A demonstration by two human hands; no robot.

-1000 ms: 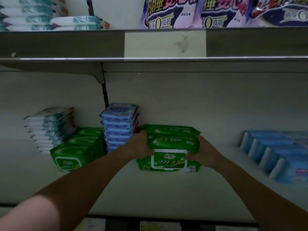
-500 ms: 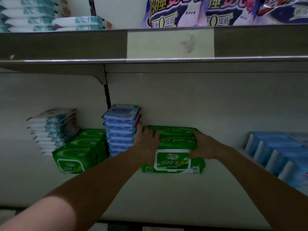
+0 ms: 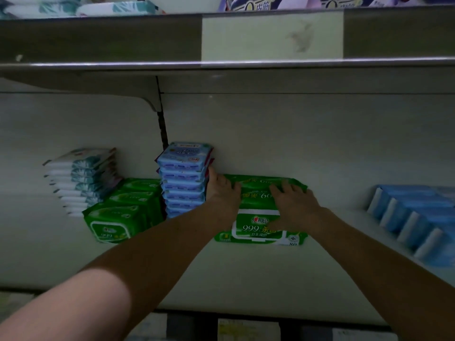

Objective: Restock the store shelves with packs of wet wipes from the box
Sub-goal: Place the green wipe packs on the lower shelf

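Both hands shift from the flanks of the green wet wipes stack to its top. A second ago they clasped it from either side; now the left hand and right hand lie flat across the upper pack, each grip spread, fingers straight and pressing down rather than closing round anything. The stack sits deeper on the shelf than before, its rear edge near the back panel and its front label facing out. That reads as a delivery all but finished: the packs are placed, and the hands appear to be squaring them before letting go. The supply box is out of view.

At nine o'clock of the stack, a taller pile of blue packs stands just beside it. The left hand's outer edge touches or nearly touches that pile — the one neighbour a careless shove could topple. Farther toward nine o'clock lie a row of matching green packs and a leaning pile of white-and-teal packs. At three o'clock, well apart, a row of pale blue packs lines the shelf. At twelve o'clock the upper shelf overhangs, carrying more goods.
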